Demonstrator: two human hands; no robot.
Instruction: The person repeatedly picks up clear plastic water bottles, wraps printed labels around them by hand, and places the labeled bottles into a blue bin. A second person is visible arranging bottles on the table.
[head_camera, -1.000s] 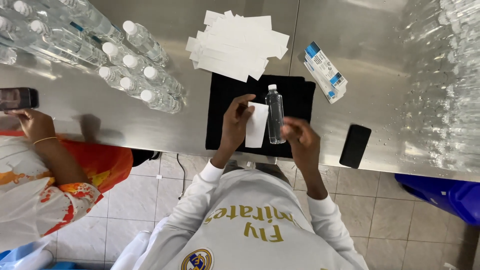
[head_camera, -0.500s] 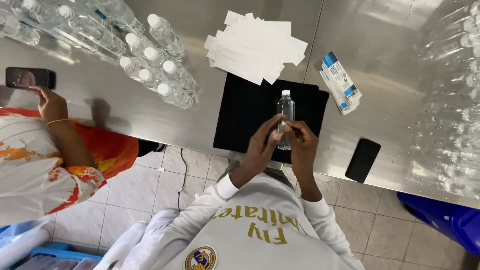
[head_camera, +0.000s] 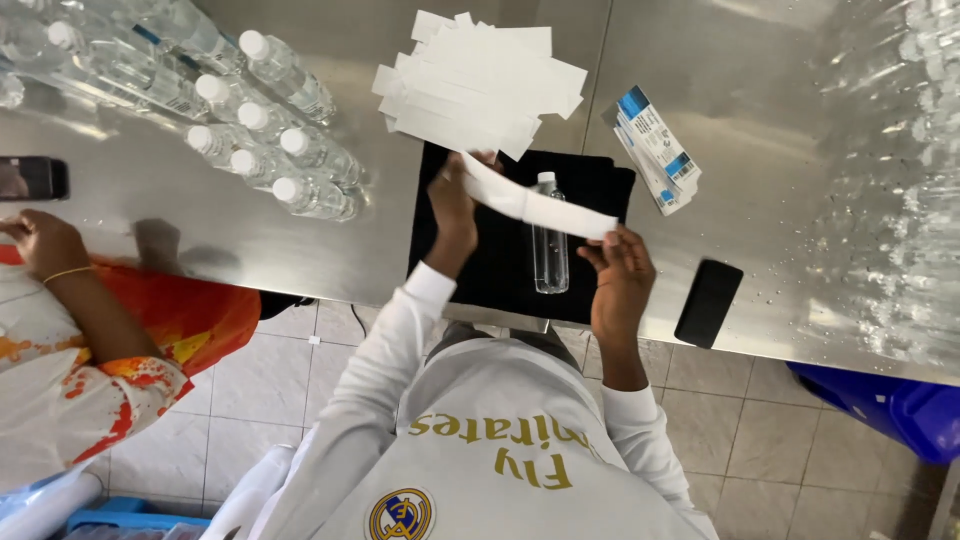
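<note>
Head view, left hand (head_camera: 452, 205) and right hand (head_camera: 620, 268) stretching white strip (head_camera: 535, 205), above clear bottle (head_camera: 549, 250)

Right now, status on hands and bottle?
Left hand and right hand hold white label strip stretched above bottle. Bottle lies on black mat, untouched. Nothing blocking.

A long white label strip (head_camera: 535, 203) is stretched between the left hand (head_camera: 452, 205) and the right hand (head_camera: 618, 272), just above a clear bottle (head_camera: 549, 240) standing on a black mat (head_camera: 500, 270). Beyond the mat lies a fanned heap of blank white label strips (head_camera: 480, 85), and to its right a small stack of white-and-blue labels (head_camera: 655, 148). 2 phones rest on the steel table (head_camera: 300, 250) — a black one (head_camera: 708, 302), screen dark, near the right hand, and another (head_camera: 32, 178) at the far left edge, its screen dimly lit.
</note>
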